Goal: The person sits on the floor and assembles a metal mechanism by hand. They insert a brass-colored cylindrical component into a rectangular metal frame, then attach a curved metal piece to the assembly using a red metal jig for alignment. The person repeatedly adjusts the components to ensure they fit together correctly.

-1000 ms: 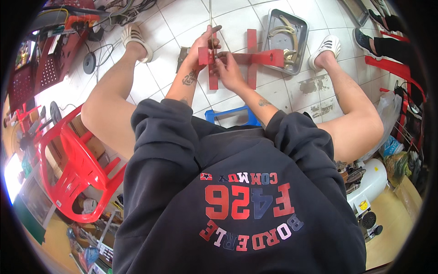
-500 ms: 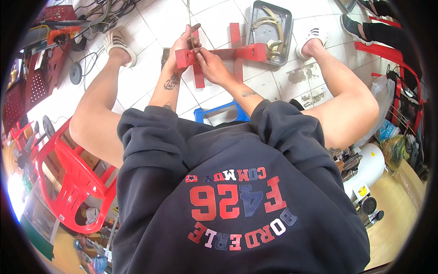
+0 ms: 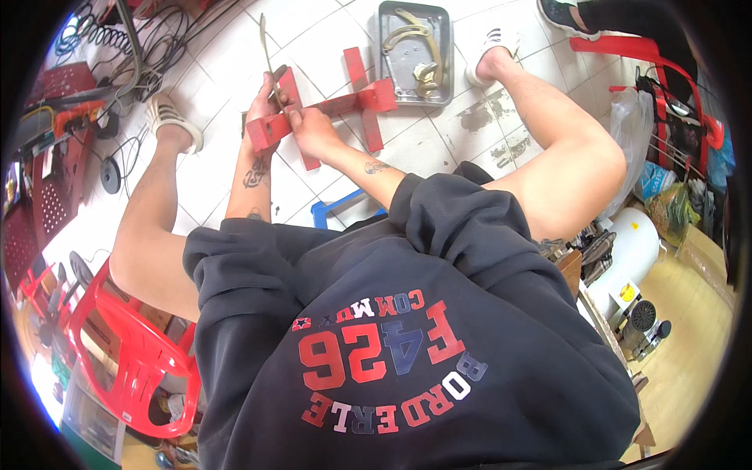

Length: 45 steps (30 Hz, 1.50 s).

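Navy sweatshirt (image 3: 407,337): fills the near half of my view, sleeves pushed up, both forearms running out toward 12 o'clock.
Blue stool (image 3: 337,210): I see only its edge between my arms, on the white tiled floor (image 3: 329,47).
Right hand (image 3: 312,129): fingers curled down on the near end of the red metal frame (image 3: 345,106), thumb and fingertips pinched at the top face; I cannot tell whether they grip anything small.
Left hand (image 3: 265,102): at 11 o'clock of the right one and touching it, fingers wrapped shut round a thin metal tool (image 3: 268,55) that stands up and away from the frame.
Red metal frame: lies flat on the tiles between my feet, a long bar with two crosspieces, its far end just beside the tray.
Metal tray (image 3: 413,51): at 1 o'clock, with curved brass-coloured parts inside.
Red plastic chair (image 3: 117,352): at 8 o'clock, well apart.
White tank (image 3: 627,258): at 3 o'clock, beside my right knee.
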Motion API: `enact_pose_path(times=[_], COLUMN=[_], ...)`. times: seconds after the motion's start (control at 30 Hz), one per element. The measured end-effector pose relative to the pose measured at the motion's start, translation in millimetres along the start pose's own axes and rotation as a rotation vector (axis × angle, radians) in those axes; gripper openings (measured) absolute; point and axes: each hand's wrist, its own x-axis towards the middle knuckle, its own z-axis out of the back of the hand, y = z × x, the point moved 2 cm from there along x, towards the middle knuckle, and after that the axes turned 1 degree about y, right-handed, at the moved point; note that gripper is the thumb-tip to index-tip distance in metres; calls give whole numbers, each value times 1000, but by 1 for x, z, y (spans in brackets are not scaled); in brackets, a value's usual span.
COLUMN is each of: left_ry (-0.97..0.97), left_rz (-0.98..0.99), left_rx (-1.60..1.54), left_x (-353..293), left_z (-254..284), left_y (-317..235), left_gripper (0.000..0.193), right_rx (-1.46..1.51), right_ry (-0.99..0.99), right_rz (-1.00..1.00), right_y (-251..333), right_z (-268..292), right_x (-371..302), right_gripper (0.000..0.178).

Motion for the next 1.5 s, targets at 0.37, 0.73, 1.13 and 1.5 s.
enact_pose_path(times=[0.37,0.73,1.13,1.5], left_ry=[-63,-92,-129,-49], left_rz=[17,24,34,35], left_rx=[148,114,40,-42], left_x=[-8,0,-1,-3], left_z=[-7,-8,-11,-7], left_y=[-6,-8,-7,-6], left_gripper=[72,76,67,60], right_rx=[-690,-536,-607,-177], right_ry=[514,-512,-372,-730], right_rz=[-472,-238,-343,-46], right_y=[-150,-118,-143,-84], right_z=[127,144,158,183], right_x=[19,137,152,127], right_gripper=[32,35,31,34])
